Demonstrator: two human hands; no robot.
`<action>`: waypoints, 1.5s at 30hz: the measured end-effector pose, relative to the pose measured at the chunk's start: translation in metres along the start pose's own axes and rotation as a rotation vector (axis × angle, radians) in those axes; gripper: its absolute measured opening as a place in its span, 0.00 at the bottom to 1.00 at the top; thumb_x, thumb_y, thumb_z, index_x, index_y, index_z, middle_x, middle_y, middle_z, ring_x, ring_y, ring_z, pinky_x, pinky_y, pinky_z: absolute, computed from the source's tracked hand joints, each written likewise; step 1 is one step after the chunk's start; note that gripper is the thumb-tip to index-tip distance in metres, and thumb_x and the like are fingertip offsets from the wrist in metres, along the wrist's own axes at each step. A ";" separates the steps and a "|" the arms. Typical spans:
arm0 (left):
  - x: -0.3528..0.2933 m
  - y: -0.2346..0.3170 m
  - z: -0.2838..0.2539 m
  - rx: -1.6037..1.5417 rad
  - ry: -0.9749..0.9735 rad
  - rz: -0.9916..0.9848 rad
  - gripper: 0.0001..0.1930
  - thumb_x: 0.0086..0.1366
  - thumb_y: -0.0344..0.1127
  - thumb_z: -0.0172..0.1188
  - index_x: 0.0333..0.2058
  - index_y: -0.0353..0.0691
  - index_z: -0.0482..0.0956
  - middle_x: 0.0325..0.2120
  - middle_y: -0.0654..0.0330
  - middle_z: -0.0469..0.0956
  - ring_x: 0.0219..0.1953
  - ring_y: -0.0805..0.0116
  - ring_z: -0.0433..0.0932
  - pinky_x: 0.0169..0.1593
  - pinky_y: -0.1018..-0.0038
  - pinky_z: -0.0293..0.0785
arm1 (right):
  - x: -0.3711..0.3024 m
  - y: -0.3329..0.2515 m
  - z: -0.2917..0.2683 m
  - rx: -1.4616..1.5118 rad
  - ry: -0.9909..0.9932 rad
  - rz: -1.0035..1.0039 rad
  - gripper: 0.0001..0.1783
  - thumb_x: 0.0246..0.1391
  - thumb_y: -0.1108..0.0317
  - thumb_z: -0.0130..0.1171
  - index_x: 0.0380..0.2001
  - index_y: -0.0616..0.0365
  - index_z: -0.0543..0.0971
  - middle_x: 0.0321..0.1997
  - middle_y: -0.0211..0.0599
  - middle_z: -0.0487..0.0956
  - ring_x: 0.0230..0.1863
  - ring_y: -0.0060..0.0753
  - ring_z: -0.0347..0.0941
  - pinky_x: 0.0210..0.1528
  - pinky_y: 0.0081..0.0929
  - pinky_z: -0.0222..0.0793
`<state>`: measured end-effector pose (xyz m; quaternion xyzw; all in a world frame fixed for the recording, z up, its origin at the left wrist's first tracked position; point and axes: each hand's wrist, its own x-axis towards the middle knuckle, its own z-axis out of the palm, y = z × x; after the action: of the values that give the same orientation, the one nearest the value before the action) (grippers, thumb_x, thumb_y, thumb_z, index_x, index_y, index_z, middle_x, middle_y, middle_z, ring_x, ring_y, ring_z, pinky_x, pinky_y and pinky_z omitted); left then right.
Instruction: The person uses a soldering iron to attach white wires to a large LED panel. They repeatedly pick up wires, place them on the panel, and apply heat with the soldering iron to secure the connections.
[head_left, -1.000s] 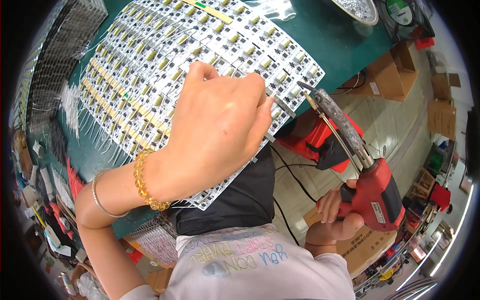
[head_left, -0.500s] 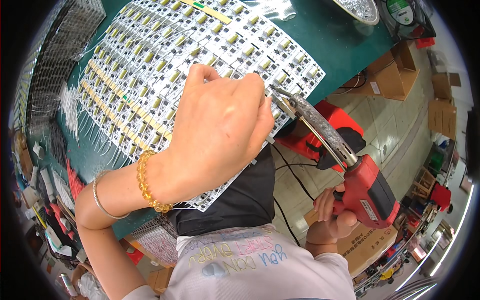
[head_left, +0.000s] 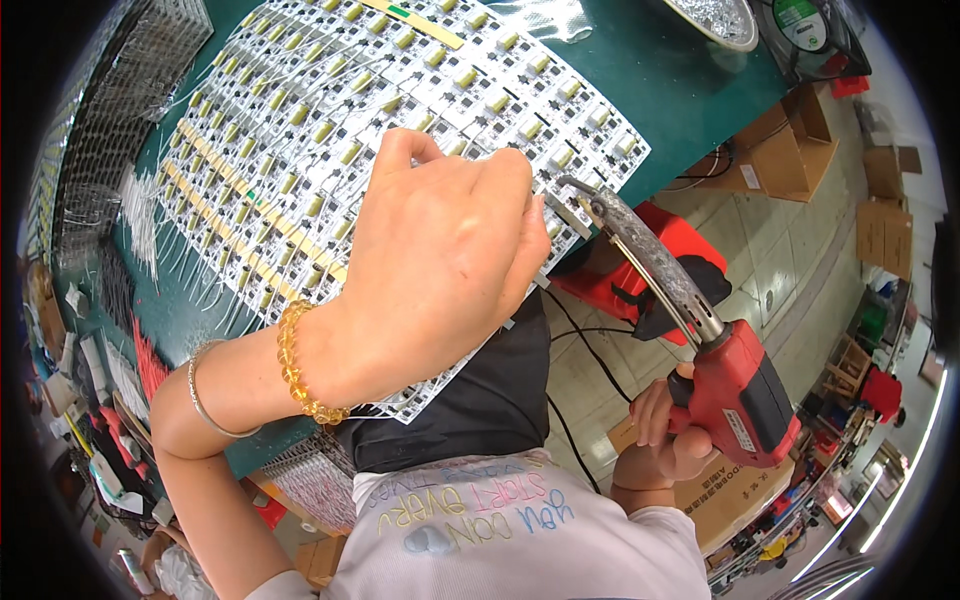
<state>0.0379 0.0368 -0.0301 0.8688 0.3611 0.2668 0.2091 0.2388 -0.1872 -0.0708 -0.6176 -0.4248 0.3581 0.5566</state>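
Note:
A large white circuit board panel [head_left: 610, 130], dotted with yellowish components and dark chips, lies on the green table. Over its near right part, my left hand [head_left: 440, 245] is closed with the knuckles up; its fingertips, and anything pinched in them, are hidden beneath it. My right hand [head_left: 665, 430] grips the handle of a red and black soldering gun [head_left: 735, 385]. The gun's long metal barrel points up and left, with its bent tip just right of my left fingers, over the panel's right edge. Thin white wires [head_left: 205, 275] stick out from the panel's left side.
Stacked panels [head_left: 125, 110] stand at the table's left. White wires [head_left: 140, 220] and red wires [head_left: 150, 362] lie below them. A dish of silvery bits [head_left: 725, 18] sits at the far right. Cardboard boxes [head_left: 780, 150] and black cables [head_left: 590, 350] are on the floor.
The soldering gun has shifted slightly right and toward me, its tip drawing a little away from my left fingers. My left hand has barely moved.

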 end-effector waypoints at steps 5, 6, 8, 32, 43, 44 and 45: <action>0.001 0.001 0.003 -0.012 -0.005 0.012 0.11 0.54 0.27 0.59 0.18 0.40 0.66 0.11 0.64 0.67 0.14 0.65 0.64 0.35 0.68 0.61 | 0.018 -0.020 0.019 0.170 -0.058 0.061 0.47 0.48 0.33 0.50 0.51 0.71 0.61 0.07 0.21 0.62 0.08 0.19 0.59 0.16 0.18 0.60; 0.001 0.000 0.002 -0.005 -0.002 0.010 0.11 0.54 0.27 0.59 0.18 0.40 0.66 0.11 0.64 0.67 0.14 0.65 0.64 0.35 0.68 0.61 | 0.016 -0.017 0.017 0.118 -0.042 0.040 0.47 0.48 0.33 0.50 0.51 0.71 0.61 0.07 0.21 0.62 0.08 0.19 0.59 0.16 0.18 0.60; 0.000 -0.001 0.000 0.006 0.005 0.007 0.11 0.54 0.27 0.59 0.18 0.40 0.66 0.11 0.64 0.67 0.14 0.65 0.64 0.35 0.68 0.61 | 0.012 -0.009 0.013 0.040 -0.013 0.004 0.47 0.49 0.33 0.49 0.51 0.72 0.61 0.07 0.22 0.62 0.08 0.19 0.59 0.16 0.19 0.60; -0.004 -0.005 -0.002 0.002 0.018 0.027 0.09 0.52 0.25 0.60 0.20 0.39 0.68 0.14 0.62 0.67 0.18 0.66 0.65 0.30 0.72 0.59 | 0.020 -0.012 0.016 0.210 -0.124 0.058 0.37 0.48 0.36 0.52 0.42 0.64 0.67 0.08 0.23 0.64 0.09 0.19 0.61 0.16 0.18 0.59; -0.004 -0.005 -0.003 -0.005 0.011 0.027 0.09 0.52 0.25 0.60 0.20 0.39 0.68 0.14 0.62 0.66 0.17 0.65 0.64 0.30 0.72 0.59 | 0.015 -0.014 0.021 0.104 0.027 0.059 0.35 0.45 0.36 0.56 0.37 0.62 0.68 0.09 0.24 0.65 0.09 0.20 0.61 0.15 0.18 0.59; -0.004 -0.005 -0.003 -0.003 0.012 0.028 0.09 0.52 0.25 0.60 0.20 0.39 0.68 0.14 0.62 0.66 0.17 0.65 0.64 0.30 0.72 0.59 | 0.016 -0.016 0.022 0.117 0.016 0.069 0.35 0.45 0.36 0.56 0.37 0.62 0.68 0.09 0.24 0.65 0.09 0.20 0.61 0.15 0.18 0.59; -0.004 -0.005 -0.002 -0.004 0.012 0.028 0.09 0.51 0.25 0.60 0.20 0.39 0.68 0.14 0.62 0.66 0.17 0.65 0.64 0.30 0.72 0.59 | 0.017 -0.018 0.023 0.129 0.007 0.081 0.35 0.45 0.36 0.56 0.37 0.62 0.68 0.09 0.24 0.65 0.09 0.20 0.61 0.15 0.19 0.60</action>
<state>0.0313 0.0375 -0.0324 0.8716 0.3498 0.2756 0.2049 0.2222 -0.1620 -0.0557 -0.5984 -0.3736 0.4049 0.5818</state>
